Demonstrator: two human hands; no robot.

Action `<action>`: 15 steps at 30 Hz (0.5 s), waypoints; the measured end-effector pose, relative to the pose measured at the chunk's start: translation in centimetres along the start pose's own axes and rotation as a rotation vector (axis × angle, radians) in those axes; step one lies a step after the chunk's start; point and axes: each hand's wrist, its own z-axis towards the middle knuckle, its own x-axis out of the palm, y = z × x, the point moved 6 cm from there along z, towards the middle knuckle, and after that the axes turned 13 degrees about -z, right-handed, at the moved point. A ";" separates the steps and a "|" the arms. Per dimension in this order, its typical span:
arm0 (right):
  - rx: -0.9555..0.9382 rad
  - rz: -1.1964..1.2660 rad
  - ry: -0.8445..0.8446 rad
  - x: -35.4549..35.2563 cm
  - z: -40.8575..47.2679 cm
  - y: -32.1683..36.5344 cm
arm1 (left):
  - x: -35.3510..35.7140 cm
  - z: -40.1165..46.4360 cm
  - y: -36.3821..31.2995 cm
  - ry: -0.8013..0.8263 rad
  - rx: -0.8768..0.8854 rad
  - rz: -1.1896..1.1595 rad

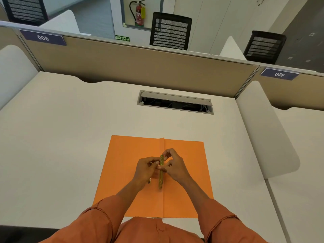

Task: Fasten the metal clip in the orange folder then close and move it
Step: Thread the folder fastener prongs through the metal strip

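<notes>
An orange folder (185, 186) lies open and flat on the white desk, its centre fold running away from me. A long brass metal clip (161, 178) sits along the fold. My right hand (175, 166) pinches the clip's upper part with thumb and fingers. My left hand (145, 170) meets it from the left, fingertips on the strip's middle. A second small brass piece (149, 181) pokes out below my left hand; my palm hides most of it.
The white desk (70, 137) has an open cable tray slot (175, 102) beyond the folder. A beige partition (122, 64) closes the far edge, with white side dividers left and right (266, 134). Black mesh chairs stand behind the partition.
</notes>
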 end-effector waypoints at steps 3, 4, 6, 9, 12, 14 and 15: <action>-0.003 0.003 0.000 0.0 -0.1 0.0 | 0.1 0.2 0.5 0.016 -0.055 -0.003; -0.003 0.009 -0.001 0.0 -0.1 0.1 | 0.2 0.3 0.6 0.021 -0.058 -0.004; -0.005 0.015 0.000 0.0 -0.2 0.1 | 0.3 0.4 0.6 0.025 -0.053 -0.003; -0.003 0.014 -0.002 0.0 -0.3 0.0 | 0.4 0.5 0.6 0.023 -0.037 0.005; -0.018 0.009 -0.009 -0.1 -0.3 0.0 | 0.4 0.5 0.5 0.023 -0.023 0.016; -0.024 0.013 -0.015 -0.2 -0.3 -0.1 | 0.5 0.5 0.4 0.030 -0.023 0.017; -0.027 0.016 -0.016 -0.2 -0.2 -0.1 | 0.6 0.5 0.4 0.034 -0.024 0.018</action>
